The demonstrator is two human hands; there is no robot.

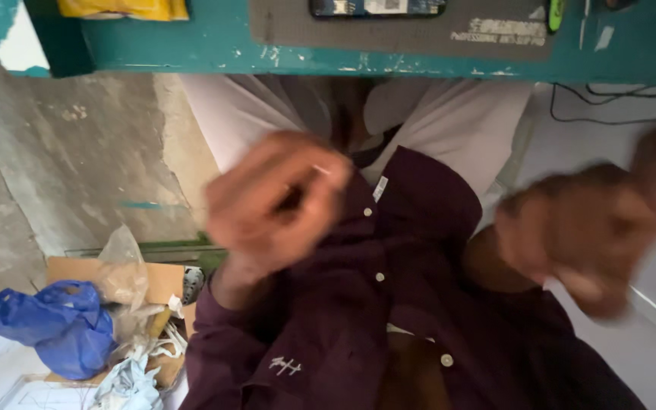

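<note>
Both blurred hands, left hand [279,201] and right hand [590,228], hover over the dark maroon buttoned shirt [389,304], grip unclear, beneath the chipped teal bench [214,45], crumpled blue plastic bag [58,326] aside.

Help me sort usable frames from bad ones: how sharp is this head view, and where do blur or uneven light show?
Head view: both hands are motion-smeared, the right hand worse than the left hand; the maroon shirt is soft though its buttons still read; the blue bag and teal table edge look sharper; light is dim and flat, without glare.
</note>
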